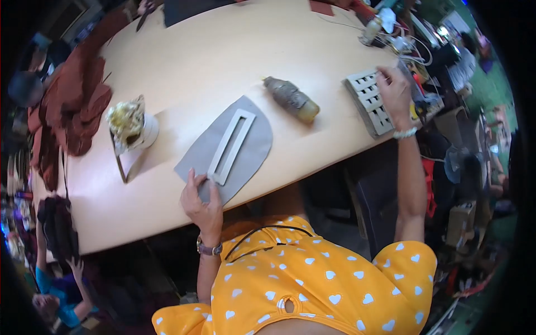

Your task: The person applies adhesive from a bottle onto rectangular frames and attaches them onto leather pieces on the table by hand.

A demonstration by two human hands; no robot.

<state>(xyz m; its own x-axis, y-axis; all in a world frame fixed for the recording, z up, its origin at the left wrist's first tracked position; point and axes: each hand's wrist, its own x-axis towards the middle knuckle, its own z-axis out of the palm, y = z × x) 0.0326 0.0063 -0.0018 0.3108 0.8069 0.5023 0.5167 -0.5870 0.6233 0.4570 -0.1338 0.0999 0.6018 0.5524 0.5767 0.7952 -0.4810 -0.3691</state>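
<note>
My left hand (202,202) is at the lower edge of a grey flat piece (254,139), its thumb and fingers apart near the lower end of a white slotted frame (237,148) lying on it. My right hand (394,96), with a beaded bracelet, is over a pale tray with rows of slots (369,103); its fingers are bent together, and anything between them is too small to make out. A brown, wrapped bottle-like object (291,99) lies between the grey piece and the tray.
A white cup with yellowish, crusted material (149,132) and a brush-like stick stand left. Dark red cloth (75,106) covers the table's left side. Wires and small bottles (371,30) sit at the back right. Another person (56,301) is at lower left.
</note>
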